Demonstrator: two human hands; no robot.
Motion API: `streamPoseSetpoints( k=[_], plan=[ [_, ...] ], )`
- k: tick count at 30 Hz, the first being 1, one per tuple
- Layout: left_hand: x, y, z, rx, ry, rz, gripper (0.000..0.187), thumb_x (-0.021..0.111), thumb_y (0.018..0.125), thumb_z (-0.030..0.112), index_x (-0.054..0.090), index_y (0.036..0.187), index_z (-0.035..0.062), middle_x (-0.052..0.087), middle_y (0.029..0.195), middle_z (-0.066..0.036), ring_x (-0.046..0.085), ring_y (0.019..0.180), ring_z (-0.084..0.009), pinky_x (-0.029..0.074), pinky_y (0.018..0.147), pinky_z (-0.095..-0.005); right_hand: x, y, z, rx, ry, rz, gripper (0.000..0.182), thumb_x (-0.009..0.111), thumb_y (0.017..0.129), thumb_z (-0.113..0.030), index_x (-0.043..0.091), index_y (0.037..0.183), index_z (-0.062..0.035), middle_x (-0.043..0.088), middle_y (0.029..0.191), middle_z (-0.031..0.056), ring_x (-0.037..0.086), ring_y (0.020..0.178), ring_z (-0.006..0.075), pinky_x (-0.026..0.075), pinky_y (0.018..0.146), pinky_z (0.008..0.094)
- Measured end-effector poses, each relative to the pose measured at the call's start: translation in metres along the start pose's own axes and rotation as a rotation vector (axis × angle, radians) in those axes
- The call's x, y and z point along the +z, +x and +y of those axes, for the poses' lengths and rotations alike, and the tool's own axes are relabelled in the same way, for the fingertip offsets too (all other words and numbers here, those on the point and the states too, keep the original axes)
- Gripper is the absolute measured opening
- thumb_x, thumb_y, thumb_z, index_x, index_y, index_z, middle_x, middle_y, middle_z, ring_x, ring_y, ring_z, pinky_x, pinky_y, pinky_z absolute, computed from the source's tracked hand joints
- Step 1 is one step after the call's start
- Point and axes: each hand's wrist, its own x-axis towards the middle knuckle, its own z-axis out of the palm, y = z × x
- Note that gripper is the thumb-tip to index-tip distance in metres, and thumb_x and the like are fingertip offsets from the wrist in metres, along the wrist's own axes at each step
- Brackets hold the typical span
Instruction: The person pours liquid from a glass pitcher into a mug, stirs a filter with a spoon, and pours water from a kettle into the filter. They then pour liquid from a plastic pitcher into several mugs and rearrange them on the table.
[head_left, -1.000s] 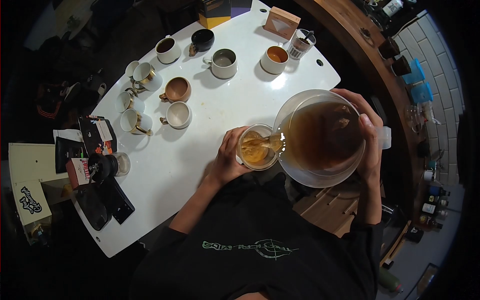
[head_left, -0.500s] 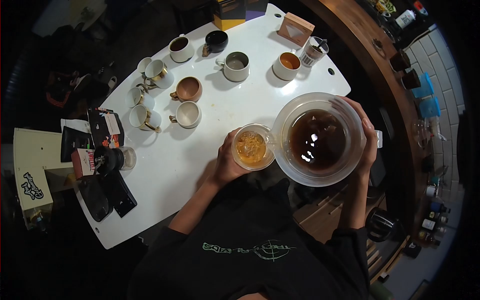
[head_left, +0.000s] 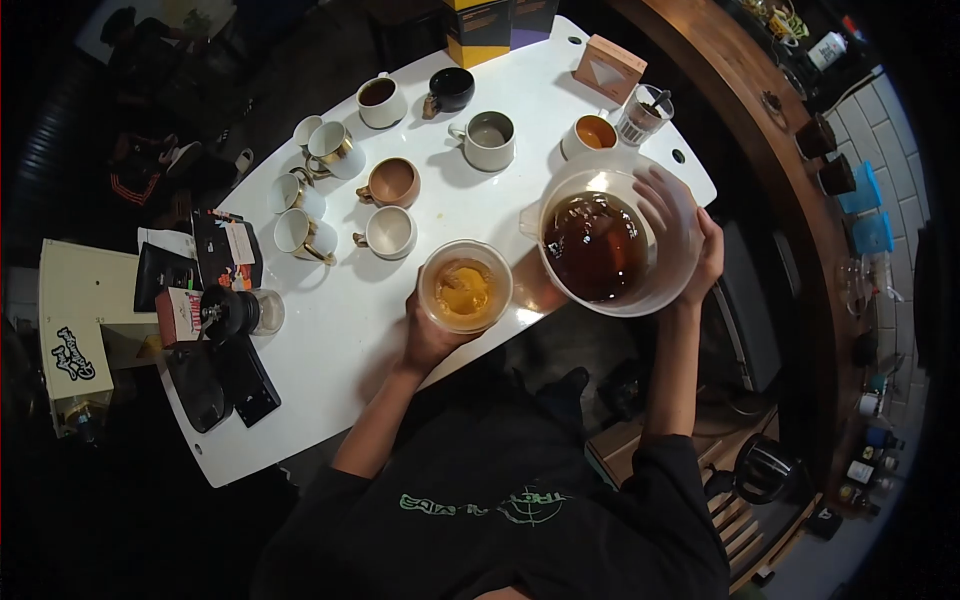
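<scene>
My left hand (head_left: 430, 338) is wrapped round a clear cup (head_left: 500, 300) with cloudy amber liquid in it. In my right hand (head_left: 708, 258) is a large translucent plastic pitcher (head_left: 655, 275), tilted somewhat, with dark brown liquid inside. Some of the right fingers show through the pitcher's wall. The pitcher's spout (head_left: 529, 222) points toward the cup, with a gap between the two. Left of the cup stand a cream mug (head_left: 390, 232) and a brown mug (head_left: 392, 182). Beyond the pitcher is a white mug with an orange inside (head_left: 590, 137).
A white table (head_left: 330, 350) holds several more mugs, among them a grey-white mug (head_left: 488, 145) and a black mug (head_left: 450, 92). A hand grinder (head_left: 230, 312) stands at the left. A small box (head_left: 609, 68) and a glass with a spoon (head_left: 645, 115) are at the far right.
The pitcher's spout has come away from the cup, and the pitcher has moved up and left and changed its tilt. My left hand has carried the cup left.
</scene>
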Motion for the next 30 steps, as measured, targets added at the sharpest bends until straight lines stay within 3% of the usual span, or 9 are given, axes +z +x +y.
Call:
streamPoseSetpoints(
  k=[5, 11, 15, 19, 20, 24, 25, 28, 30],
  plan=[
    [-0.002, -0.004, 0.006, -0.105, -0.168, 0.017, 0.071, 0.093, 0.063, 0.009, 0.057, 0.124, -0.0024, 0.067, 0.114, -0.012, 0.066, 0.103, -0.0217, 0.053, 0.094, -0.0351, -0.006, 0.02, 0.014, 0.021, 0.019, -0.053, 0.07, 0.03, 0.093, -0.036, 0.037, 0.143, 0.0128, 0.046, 0.146, 0.0259, 0.047, 0.134, 0.035, 0.034, 0.116, 0.043],
    [0.004, 0.003, 0.016, -0.091, -0.198, -0.001, 0.083, 0.092, 0.063, 0.006, 0.047, 0.133, 0.0003, 0.058, 0.123, -0.011, 0.058, 0.114, -0.0217, 0.048, 0.101, -0.0345, -0.016, 0.026, 0.024, 0.01, 0.107, 0.004, 0.065, 0.029, 0.095, -0.035, 0.045, 0.139, 0.0101, 0.054, 0.138, 0.0237, 0.053, 0.128, 0.0325, 0.038, 0.111, 0.0403],
    [0.006, 0.001, 0.01, -0.084, -0.182, -0.048, 0.09, 0.092, 0.064, 0.008, 0.041, 0.138, 0.0019, 0.052, 0.128, -0.011, 0.054, 0.119, -0.0225, 0.045, 0.104, -0.0355, -0.006, 0.009, 0.01, 0.099, -0.122, 0.215, 0.074, 0.033, 0.102, -0.057, 0.047, 0.14, 0.0057, 0.056, 0.134, 0.0208, 0.053, 0.128, 0.026, 0.041, 0.109, 0.0376],
    [0.008, 0.003, 0.005, -0.126, -0.159, -0.059, 0.092, 0.09, 0.07, 0.024, 0.036, 0.142, 0.0051, 0.047, 0.133, -0.01, 0.049, 0.126, -0.0242, 0.04, 0.109, -0.0385, -0.015, -0.008, 0.007, 0.209, -0.12, 0.022, 0.09, 0.022, 0.099, -0.071, 0.039, 0.147, 0.0035, 0.048, 0.146, 0.0186, 0.044, 0.137, 0.0268, 0.027, 0.117, 0.0397],
    [0.008, 0.004, 0.005, -0.124, -0.148, -0.058, 0.091, 0.089, 0.07, 0.025, 0.036, 0.142, 0.0053, 0.047, 0.133, -0.01, 0.048, 0.127, -0.0245, 0.04, 0.109, -0.0389, -0.015, -0.018, 0.009, 0.163, -0.183, 0.047, 0.088, 0.024, 0.1, -0.069, 0.036, 0.149, 0.0034, 0.046, 0.148, 0.0167, 0.04, 0.14, 0.0262, 0.022, 0.119, 0.0399],
    [0.008, 0.008, 0.016, -0.163, -0.159, -0.075, 0.092, 0.089, 0.071, 0.028, 0.036, 0.142, 0.0054, 0.045, 0.135, -0.01, 0.047, 0.128, -0.0251, 0.04, 0.109, -0.0391, -0.021, -0.071, -0.032, 0.191, -0.891, 0.039, 0.049, 0.054, 0.103, -0.037, 0.058, 0.134, 0.0, 0.065, 0.127, 0.015, 0.059, 0.121, 0.0215, 0.042, 0.105, 0.0343],
    [0.008, 0.009, 0.016, -0.162, -0.152, -0.066, 0.092, 0.089, 0.071, 0.03, 0.036, 0.142, 0.0055, 0.046, 0.134, -0.011, 0.047, 0.128, -0.0254, 0.04, 0.109, -0.0395, -0.028, -0.075, -0.043, 0.168, -0.884, 0.08, 0.034, 0.06, 0.1, -0.028, 0.067, 0.119, 0.0001, 0.071, 0.11, 0.0132, 0.065, 0.107, 0.0172, 0.048, 0.095, 0.0308],
    [0.005, 0.008, 0.008, -0.14, -0.104, -0.062, 0.094, 0.09, 0.07, 0.033, 0.035, 0.141, 0.0055, 0.047, 0.135, -0.012, 0.048, 0.128, -0.0262, 0.04, 0.109, -0.0402, -0.042, -0.051, -0.056, -0.355, -1.153, 0.221, 0.048, 0.068, 0.091, -0.041, 0.063, 0.119, -0.0025, 0.068, 0.111, 0.0109, 0.062, 0.113, 0.022, 0.043, 0.103, 0.0399],
    [0.006, 0.008, 0.008, -0.106, -0.07, -0.071, 0.095, 0.09, 0.069, 0.034, 0.035, 0.141, 0.0054, 0.048, 0.135, -0.012, 0.049, 0.128, -0.0266, 0.04, 0.109, -0.0406, -0.071, -0.016, -0.035, -0.315, -0.985, 0.033, 0.069, 0.065, 0.087, -0.06, 0.057, 0.127, -0.0045, 0.061, 0.123, 0.0114, 0.055, 0.122, 0.0251, 0.04, 0.107, 0.0432]
  ],
)
